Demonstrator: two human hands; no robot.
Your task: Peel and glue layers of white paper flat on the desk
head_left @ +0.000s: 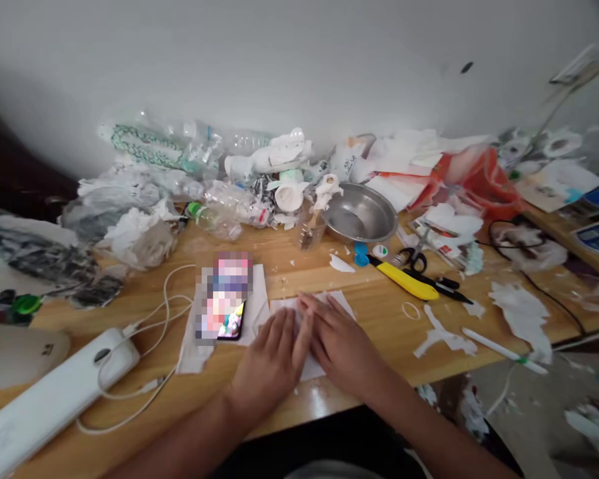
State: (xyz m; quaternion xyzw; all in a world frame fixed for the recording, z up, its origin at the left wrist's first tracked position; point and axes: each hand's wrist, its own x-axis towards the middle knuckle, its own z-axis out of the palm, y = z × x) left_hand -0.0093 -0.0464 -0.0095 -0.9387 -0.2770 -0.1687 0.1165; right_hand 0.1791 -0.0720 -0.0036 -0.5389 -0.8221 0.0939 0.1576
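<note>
A white sheet of paper (340, 301) lies near the front edge of the wooden table (289, 266). My left hand (272, 359) and my right hand (337, 339) both press flat on it, fingers stretched out and side by side, thumbs nearly touching. The hands cover most of the sheet; only its far corners and a near edge show. Neither hand holds anything. A phone (224, 296) with a lit screen rests on another white paper just left of my left hand.
A white power bank (54, 392) with a coiled cable lies at the left. A steel bowl (360, 213), a yellow utility knife (404, 279), black scissors (413, 256) and a pen (502, 349) sit to the right. Crushed plastic bottles (219, 213) and paper scraps pile along the wall.
</note>
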